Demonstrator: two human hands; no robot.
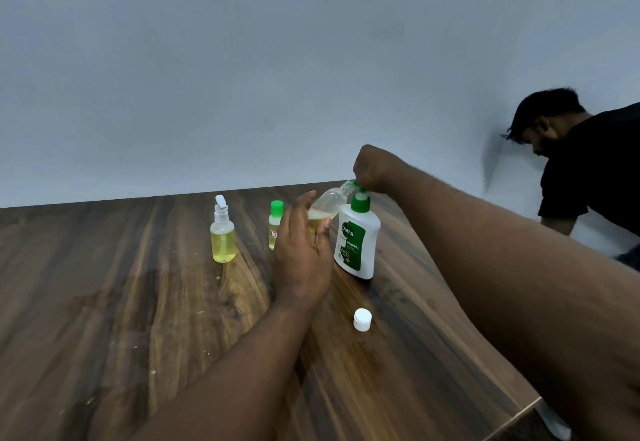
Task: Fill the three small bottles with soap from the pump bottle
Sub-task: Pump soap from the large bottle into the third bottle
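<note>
Head view: we see our left hand [301,243] near the middle of the frame, its back towards us. Its thumb and fingers are wrapped round a small clear bottle [327,203]. This bottle is tilted, with its open mouth up and to the right against the nozzle of the Dettol pump bottle [358,243], and a little yellow soap lies in its lower end. Our right hand [372,170] reaches in from the right edge, its fingers curled down onto the green pump head [360,201]. The pump bottle stands upright on the wooden desk [138,302], just right of the left hand.

Left of centre stands a small spray bottle [223,232], over half full of yellow soap, its white cap flipped up. Between it and the left hand stands a small green-capped bottle [276,224], partly hidden by our fingers. A loose white cap [362,319] lies on the desk nearer to us, below the pump bottle. At the right edge, another person in a black shirt [588,163] bends forward beside the pale wall [242,77].
</note>
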